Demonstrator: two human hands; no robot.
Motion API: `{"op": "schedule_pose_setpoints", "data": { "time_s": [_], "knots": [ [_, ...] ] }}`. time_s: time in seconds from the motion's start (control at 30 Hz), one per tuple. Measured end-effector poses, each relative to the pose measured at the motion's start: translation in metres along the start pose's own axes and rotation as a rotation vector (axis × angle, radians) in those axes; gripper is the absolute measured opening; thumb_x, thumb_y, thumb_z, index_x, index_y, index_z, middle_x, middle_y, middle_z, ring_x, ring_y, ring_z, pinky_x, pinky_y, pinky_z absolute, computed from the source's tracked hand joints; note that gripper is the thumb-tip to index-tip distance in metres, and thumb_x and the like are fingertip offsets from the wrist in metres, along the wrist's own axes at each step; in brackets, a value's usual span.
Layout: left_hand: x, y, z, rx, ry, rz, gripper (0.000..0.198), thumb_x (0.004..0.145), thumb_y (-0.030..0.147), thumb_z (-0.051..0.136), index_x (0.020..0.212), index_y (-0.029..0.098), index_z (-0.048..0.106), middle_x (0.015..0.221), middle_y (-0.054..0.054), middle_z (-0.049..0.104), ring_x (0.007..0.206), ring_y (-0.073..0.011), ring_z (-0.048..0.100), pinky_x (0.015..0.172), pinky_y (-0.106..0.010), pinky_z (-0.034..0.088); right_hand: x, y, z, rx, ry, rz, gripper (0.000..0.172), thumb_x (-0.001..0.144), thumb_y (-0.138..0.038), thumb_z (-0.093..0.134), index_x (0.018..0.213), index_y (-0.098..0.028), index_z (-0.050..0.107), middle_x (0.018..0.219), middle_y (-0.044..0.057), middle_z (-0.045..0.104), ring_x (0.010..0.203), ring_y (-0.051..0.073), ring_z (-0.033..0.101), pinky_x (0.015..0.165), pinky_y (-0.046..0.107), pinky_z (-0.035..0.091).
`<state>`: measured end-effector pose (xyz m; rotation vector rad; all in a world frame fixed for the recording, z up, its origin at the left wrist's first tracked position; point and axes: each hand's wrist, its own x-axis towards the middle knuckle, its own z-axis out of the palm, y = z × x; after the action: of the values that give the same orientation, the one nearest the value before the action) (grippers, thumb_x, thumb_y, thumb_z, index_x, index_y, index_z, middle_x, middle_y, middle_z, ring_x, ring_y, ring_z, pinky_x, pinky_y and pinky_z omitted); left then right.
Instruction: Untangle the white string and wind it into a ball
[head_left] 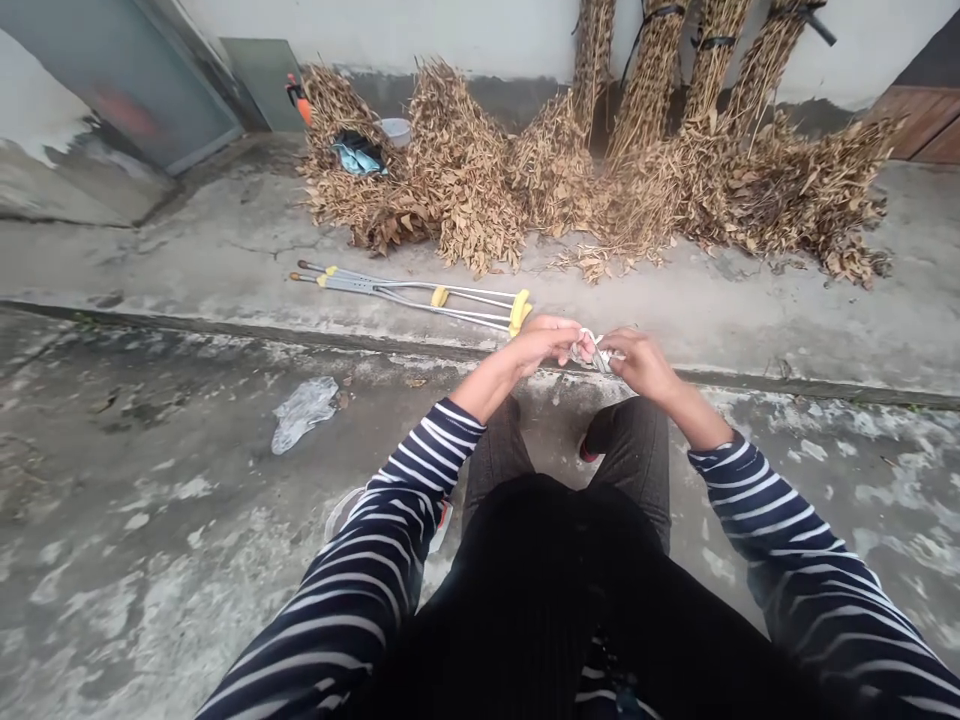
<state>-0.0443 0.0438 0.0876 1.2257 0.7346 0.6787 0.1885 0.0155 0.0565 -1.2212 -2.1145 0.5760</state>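
Observation:
I sit on the ground with both arms in striped sleeves stretched out over my knees. My left hand [546, 342] and my right hand [643, 362] meet in front of me, fingers pinched together on a small whitish crumpled object [596, 353] held between them. I cannot make out what this small thing is. Both hands hover above my dark trousers and the concrete.
A pair of metal crutches with yellow pads [420, 292] lies on the raised concrete ledge ahead. Piles of dried leafy branches [600, 190] lean against the wall. A crumpled plastic bag [304, 410] lies on the ground at left. A pale bowl [396, 130] sits among the leaves.

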Motion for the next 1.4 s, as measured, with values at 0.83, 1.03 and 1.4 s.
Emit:
{"op": "schedule_pose_setpoints", "data": {
  "time_s": [0.83, 1.03, 1.4],
  "knots": [
    [0.065, -0.036, 0.05, 0.309, -0.071, -0.163, 0.031, 0.087, 0.009, 0.048, 0.061, 0.012, 0.065, 0.061, -0.006, 0.069, 0.054, -0.0111, 0.064, 0.05, -0.018, 0.044, 0.01, 0.02, -0.032, 0.694, 0.635, 0.462, 0.033, 0.056, -0.027, 0.079, 0.088, -0.024, 0.072, 0.09, 0.004, 0.069, 0.08, 0.019, 0.063, 0.065, 0.034, 0.06],
    [0.093, -0.036, 0.048, 0.133, 0.01, -0.169, 0.027, 0.084, 0.012, 0.053, 0.061, 0.011, 0.066, 0.068, -0.011, 0.073, 0.058, -0.0135, 0.067, 0.056, -0.022, 0.049, 0.003, 0.008, -0.057, 0.996, 0.507, 0.529, 0.04, 0.055, -0.023, 0.088, 0.092, -0.026, 0.073, 0.096, 0.003, 0.073, 0.084, 0.018, 0.066, 0.07, 0.03, 0.06],
    [0.094, -0.025, 0.033, 0.005, -0.302, -0.18, 0.025, 0.075, 0.024, 0.079, 0.095, 0.012, 0.07, 0.076, -0.008, 0.076, 0.054, -0.0126, 0.067, 0.043, -0.017, 0.038, 0.01, -0.034, -0.075, 0.943, 0.402, 0.385, 0.047, 0.049, -0.036, 0.101, 0.085, -0.024, 0.073, 0.08, -0.001, 0.073, 0.067, 0.012, 0.064, 0.06, 0.025, 0.058]
  ]
}}
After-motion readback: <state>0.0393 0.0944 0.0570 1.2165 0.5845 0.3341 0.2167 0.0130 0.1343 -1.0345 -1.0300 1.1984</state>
